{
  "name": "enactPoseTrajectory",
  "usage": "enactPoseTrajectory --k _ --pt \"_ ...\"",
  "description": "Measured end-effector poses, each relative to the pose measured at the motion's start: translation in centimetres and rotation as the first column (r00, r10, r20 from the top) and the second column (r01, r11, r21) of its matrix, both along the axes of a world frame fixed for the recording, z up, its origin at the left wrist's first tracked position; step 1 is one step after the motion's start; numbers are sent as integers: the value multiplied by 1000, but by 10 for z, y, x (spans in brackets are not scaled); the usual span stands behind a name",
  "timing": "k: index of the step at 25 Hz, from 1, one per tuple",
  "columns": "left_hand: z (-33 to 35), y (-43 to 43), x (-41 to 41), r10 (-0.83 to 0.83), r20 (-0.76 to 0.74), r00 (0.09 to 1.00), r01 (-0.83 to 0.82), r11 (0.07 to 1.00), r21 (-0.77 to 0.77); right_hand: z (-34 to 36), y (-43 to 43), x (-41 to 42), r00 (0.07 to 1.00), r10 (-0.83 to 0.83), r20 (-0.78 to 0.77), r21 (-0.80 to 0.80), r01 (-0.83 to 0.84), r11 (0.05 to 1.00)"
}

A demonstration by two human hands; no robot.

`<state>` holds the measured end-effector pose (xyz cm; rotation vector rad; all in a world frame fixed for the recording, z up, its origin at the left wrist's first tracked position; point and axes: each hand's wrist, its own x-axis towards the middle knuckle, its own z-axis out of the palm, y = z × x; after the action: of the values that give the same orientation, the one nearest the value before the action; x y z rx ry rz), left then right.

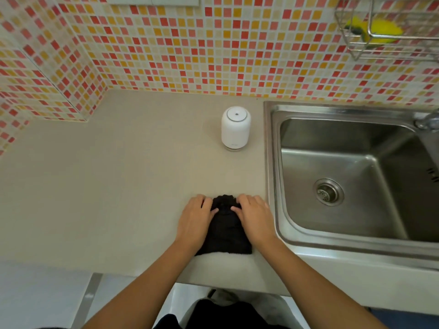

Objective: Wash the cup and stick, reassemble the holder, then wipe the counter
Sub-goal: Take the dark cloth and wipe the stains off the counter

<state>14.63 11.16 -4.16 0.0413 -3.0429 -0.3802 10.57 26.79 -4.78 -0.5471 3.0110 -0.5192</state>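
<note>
A black cloth [225,230] lies folded on the beige counter [118,186] near its front edge. My left hand [194,219] rests on the cloth's left side and my right hand [255,218] on its right side, with the fingers of both curled onto its bunched far end. A white cylindrical holder [235,128] with a round lid stands upright farther back, close to the sink. No separate cup or stick is in view.
A steel sink [351,176] with a drain strainer [329,192] lies to the right, and a tap [427,119] shows at the right edge. A wire rack [380,36] on the tiled wall holds a yellow sponge [382,29]. The mosaic wall closes off the back and left.
</note>
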Motion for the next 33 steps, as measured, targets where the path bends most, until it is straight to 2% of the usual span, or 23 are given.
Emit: enactPoseTrajectory --k 2,5,8,11,17,22,25,30,33 --pt "15 2 -11 31 -87 996 -25 997 67 11 -6 -3 990 -122 68 -191 133 972" --pt "53 15 -31 73 -219 973 -25 976 217 43 4 -19 969 -225 102 -459 247 854" --pt "111 39 -59 44 -333 942 68 946 318 97 42 -44 975 -217 -38 -651 141 746" --pt "186 84 -93 -40 -435 900 201 922 331 164 105 -75 939 -226 -259 -726 -35 687" --pt "321 210 -168 -156 -566 810 415 834 365 285 248 -145 909 -209 -361 -819 -201 537" --pt "368 289 -239 -177 -624 761 457 829 322 338 327 -216 857 -243 -455 -725 -198 660" --pt "368 318 -279 -157 -615 773 399 873 279 343 357 -258 833 -250 -494 -669 -181 721" --pt "331 336 -337 -134 -404 905 284 897 339 319 375 -325 930 -220 -295 -522 36 852" --pt "296 343 -365 -108 -246 963 181 936 301 297 374 -350 974 -180 -137 -485 92 870"
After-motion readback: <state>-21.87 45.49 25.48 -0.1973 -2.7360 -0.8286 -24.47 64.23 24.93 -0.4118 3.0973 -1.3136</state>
